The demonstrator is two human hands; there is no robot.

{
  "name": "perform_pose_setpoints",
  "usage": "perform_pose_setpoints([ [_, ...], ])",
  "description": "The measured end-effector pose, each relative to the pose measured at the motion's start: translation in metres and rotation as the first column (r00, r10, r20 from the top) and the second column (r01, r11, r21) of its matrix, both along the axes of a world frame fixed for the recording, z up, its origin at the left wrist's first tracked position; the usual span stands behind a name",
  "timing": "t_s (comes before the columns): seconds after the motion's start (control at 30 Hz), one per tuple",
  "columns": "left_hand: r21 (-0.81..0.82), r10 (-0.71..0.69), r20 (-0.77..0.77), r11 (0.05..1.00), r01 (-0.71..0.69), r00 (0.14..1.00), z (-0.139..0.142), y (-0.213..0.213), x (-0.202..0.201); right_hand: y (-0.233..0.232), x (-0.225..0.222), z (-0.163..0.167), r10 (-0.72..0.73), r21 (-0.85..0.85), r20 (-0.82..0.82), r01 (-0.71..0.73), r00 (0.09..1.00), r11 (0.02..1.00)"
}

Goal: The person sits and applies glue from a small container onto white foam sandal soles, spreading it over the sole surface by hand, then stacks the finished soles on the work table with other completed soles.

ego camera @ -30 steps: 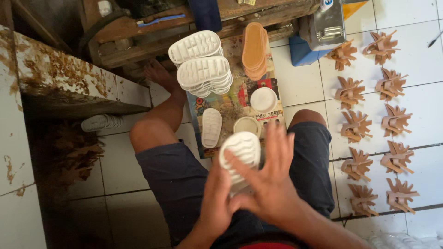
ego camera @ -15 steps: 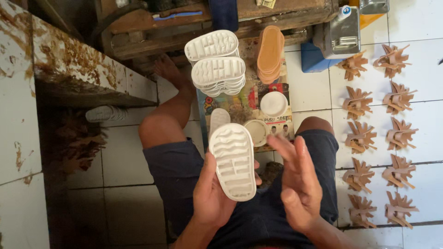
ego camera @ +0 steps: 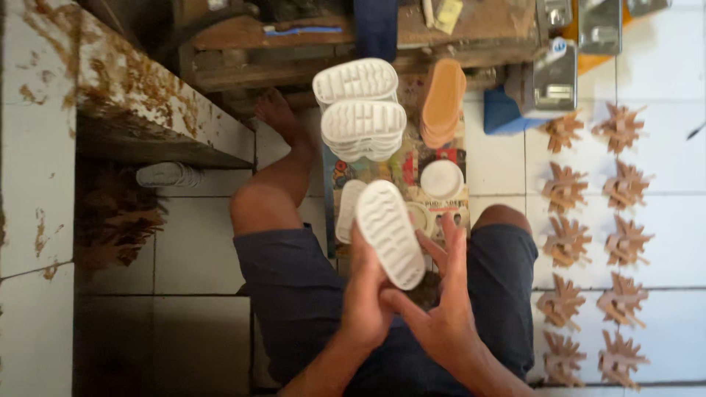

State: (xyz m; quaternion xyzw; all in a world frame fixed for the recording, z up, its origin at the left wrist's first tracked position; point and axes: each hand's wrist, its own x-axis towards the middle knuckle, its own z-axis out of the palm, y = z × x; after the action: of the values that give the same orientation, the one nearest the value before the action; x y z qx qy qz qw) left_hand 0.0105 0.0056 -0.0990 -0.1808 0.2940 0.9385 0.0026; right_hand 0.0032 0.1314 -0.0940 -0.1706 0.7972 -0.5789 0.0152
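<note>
Left hand (ego camera: pixel 365 294) gripping white sole (ego camera: pixel 390 234), right hand (ego camera: pixel 441 312) touching

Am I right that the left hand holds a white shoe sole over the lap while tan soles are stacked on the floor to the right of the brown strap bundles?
Not quite. In the head view the left hand holds the white shoe sole, but the tan soles stand left of the brown strap bundles, not right.

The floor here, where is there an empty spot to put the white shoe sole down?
Bare tile lies beside the left knee, and more between the round white lid and the brown star-shaped pieces. The mat ahead with sole stacks is crowded.
</note>
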Motion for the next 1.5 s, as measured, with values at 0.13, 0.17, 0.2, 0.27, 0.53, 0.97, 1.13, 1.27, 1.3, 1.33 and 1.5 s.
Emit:
perform_pose_setpoints([
  [0.13,-0.067,0.005,-0.122,0.998,-0.013,0.993,-0.007,0.000,-0.015,-0.014,-0.019,-0.010,-0.124,0.022,0.085,0.123,0.989,0.992],
  [0.17,-0.097,-0.002,-0.159,0.995,-0.014,0.987,-0.009,-0.006,-0.021,-0.018,-0.025,-0.011,-0.140,0.021,0.094,0.138,0.986,0.990],
  [0.2,-0.174,0.026,-0.169,0.983,-0.056,0.985,-0.011,-0.014,-0.026,-0.024,-0.036,-0.015,-0.145,0.013,0.061,0.145,0.988,0.989],
  [0.27,-0.321,0.078,-0.190,0.937,-0.137,0.979,-0.016,-0.037,-0.040,-0.042,-0.065,-0.023,-0.159,-0.004,-0.001,0.159,0.987,0.987],
  [0.53,-0.292,0.233,-0.092,0.923,-0.250,0.968,-0.045,-0.130,-0.072,-0.127,-0.167,-0.034,-0.174,0.181,-0.329,0.243,0.928,0.953],
  [0.97,-0.451,0.234,-0.087,0.858,-0.248,0.968,-0.073,-0.121,-0.082,-0.058,-0.202,-0.063,-0.197,-0.013,-0.312,0.203,0.930,0.979],
  [1.13,-0.348,0.262,-0.087,0.896,-0.275,0.961,-0.071,-0.123,-0.084,-0.016,-0.227,-0.059,-0.274,-0.135,-0.067,0.264,0.959,0.955],
  [1.27,-0.403,0.345,-0.023,0.856,-0.324,0.938,-0.051,-0.135,-0.112,-0.012,-0.245,-0.054,-0.223,-0.138,-0.062,0.213,0.973,0.967],
  [1.3,-0.403,0.331,-0.075,0.853,-0.332,0.941,-0.043,-0.140,-0.124,-0.015,-0.252,-0.052,-0.200,-0.148,-0.066,0.189,0.978,0.971],
  [1.33,-0.403,0.322,-0.126,0.847,-0.345,0.938,-0.034,-0.145,-0.138,-0.019,-0.260,-0.050,-0.170,-0.160,-0.070,0.158,0.983,0.975],
  [1.5,-0.599,0.095,-0.066,0.792,-0.115,0.993,0.012,-0.164,-0.220,-0.047,-0.300,-0.030,-0.017,-0.416,-0.027,0.005,0.999,0.909],
])
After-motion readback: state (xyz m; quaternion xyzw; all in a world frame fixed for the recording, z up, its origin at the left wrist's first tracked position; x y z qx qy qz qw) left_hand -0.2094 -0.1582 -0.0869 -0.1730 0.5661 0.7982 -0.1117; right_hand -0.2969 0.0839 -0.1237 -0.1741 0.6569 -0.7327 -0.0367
